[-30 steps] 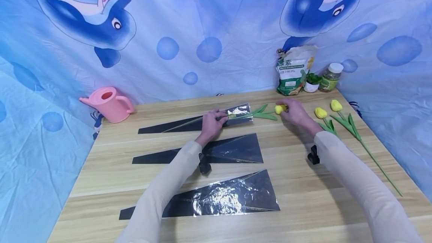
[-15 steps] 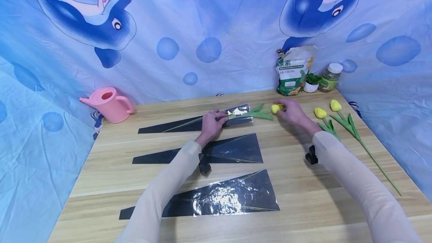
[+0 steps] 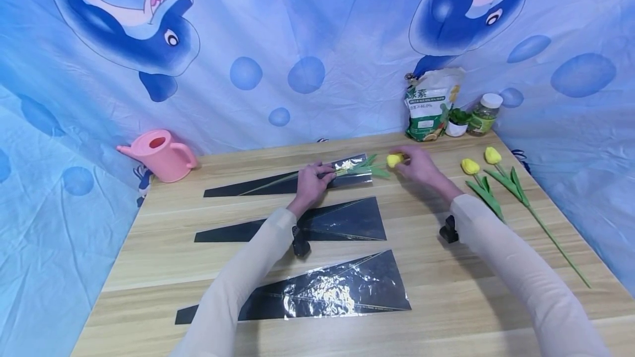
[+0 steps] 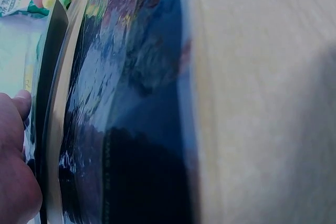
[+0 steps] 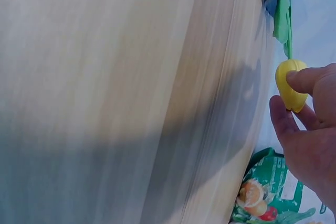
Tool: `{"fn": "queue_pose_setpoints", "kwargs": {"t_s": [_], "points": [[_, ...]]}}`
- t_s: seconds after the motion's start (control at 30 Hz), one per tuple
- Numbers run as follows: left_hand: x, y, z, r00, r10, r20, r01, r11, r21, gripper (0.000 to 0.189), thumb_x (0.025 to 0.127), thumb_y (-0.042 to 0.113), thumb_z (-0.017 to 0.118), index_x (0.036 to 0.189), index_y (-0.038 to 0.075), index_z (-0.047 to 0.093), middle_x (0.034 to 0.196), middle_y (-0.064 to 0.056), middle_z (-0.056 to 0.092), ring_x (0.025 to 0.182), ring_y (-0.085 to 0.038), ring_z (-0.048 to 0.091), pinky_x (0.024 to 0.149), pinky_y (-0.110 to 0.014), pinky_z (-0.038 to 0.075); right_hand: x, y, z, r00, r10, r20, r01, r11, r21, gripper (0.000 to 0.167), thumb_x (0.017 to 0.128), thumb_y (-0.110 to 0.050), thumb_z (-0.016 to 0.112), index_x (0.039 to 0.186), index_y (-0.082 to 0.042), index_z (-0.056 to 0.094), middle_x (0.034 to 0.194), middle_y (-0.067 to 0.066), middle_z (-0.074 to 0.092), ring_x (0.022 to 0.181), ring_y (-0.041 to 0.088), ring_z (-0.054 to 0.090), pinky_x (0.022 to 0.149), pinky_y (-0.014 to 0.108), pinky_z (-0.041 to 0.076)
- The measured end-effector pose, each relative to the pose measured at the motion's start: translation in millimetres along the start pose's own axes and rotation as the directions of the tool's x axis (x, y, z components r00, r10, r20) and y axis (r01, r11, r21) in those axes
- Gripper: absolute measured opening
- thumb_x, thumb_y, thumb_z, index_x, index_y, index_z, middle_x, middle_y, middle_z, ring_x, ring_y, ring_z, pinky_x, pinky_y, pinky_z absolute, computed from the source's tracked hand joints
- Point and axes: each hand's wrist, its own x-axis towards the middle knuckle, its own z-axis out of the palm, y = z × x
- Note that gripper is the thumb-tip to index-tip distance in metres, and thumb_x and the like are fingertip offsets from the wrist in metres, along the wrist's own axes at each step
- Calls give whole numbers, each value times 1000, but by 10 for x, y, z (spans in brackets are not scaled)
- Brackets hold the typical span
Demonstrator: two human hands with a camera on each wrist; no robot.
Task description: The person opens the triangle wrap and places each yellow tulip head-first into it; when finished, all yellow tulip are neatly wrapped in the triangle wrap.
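My right hand [image 3: 418, 164] pinches the yellow bloom of an artificial tulip [image 5: 290, 85] between thumb and fingers. The tulip's green leaves and stem reach leftward into the farthest black-and-clear flower sleeve [image 3: 283, 182], the stem showing inside along its length. At the middle of that sleeve, my left hand [image 3: 311, 183] grips it with thumb and fingers. In the left wrist view, the thumb [image 4: 22, 103] lies on the clear film beside the raised dark edge; the other fingertips are hidden. Part of the leaves is within the sleeve's wide mouth, part outside.
Two more flat sleeves lie nearer, a middle one [image 3: 352, 218] and a front one [image 3: 374, 285]. Two yellow tulips [image 3: 493, 155] lie at the right. A pink watering can [image 3: 161, 156] stands back left; a fertilizer bag [image 3: 429, 106], small potted plant [image 3: 457, 123] and jar [image 3: 485, 114] stand back right.
My right hand has moved left with the tulip bloom, and the leaves have slid further into the sleeve. My left hand has stayed in place on the sleeve.
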Motion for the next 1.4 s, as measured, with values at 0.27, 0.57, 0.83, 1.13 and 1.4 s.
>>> {"fn": "queue_pose_setpoints", "kwargs": {"t_s": [0.27, 0.57, 0.83, 1.13, 1.4], "points": [[8, 11, 10, 1000, 24, -10, -24, 1000, -4, 15, 89, 13, 78, 101, 4, 79, 111, -8, 73, 129, -33, 54, 110, -44, 39, 26, -79, 98, 1000, -2, -19, 3, 997, 72, 39, 88, 9, 67, 127, 8, 60, 125, 29, 58, 107, 42, 60, 93, 49, 52], [7, 32, 17, 999, 50, -10, -50, 999, -6, 13, 88, 14, 79, 99, 7, 80, 113, -6, 73, 128, -34, 54, 110, -45, 38, 39, -139, 198, 1000, -10, -21, 13, 989, 144, 39, 87, 10, 67, 125, 9, 60, 122, 29, 60, 105, 42, 61, 93, 49, 52], [-1, 45, 28, 999, 38, -4, -38, 999, -27, 13, 88, 14, 78, 99, 6, 79, 113, -6, 73, 129, -33, 54, 112, -45, 35, 5, -189, 275, 991, 127, 33, -131, 939, 319, 39, 91, 6, 63, 130, 1, 60, 122, 21, 62, 108, 35, 60, 93, 44, 52], [-15, 65, 24, 999, 38, -6, -38, 999, -39, 13, 88, 13, 78, 99, 6, 79, 114, -6, 73, 129, -33, 54, 111, -46, 36, -20, -244, 339, 974, 220, 57, -224, 886, 406, 41, 90, 0, 64, 131, -2, 58, 117, 16, 60, 102, 31, 59, 86, 40, 54], [-10, 65, 21, 995, 93, -23, -94, 995, -43, 13, 88, 11, 78, 99, 3, 79, 111, -10, 73, 125, -36, 56, 113, -49, 33, 13, -278, 378, 977, 211, 43, -210, 891, 403, 28, 98, 0, 53, 125, 4, 58, 117, 21, 61, 104, 33, 59, 88, 41, 52]]}}
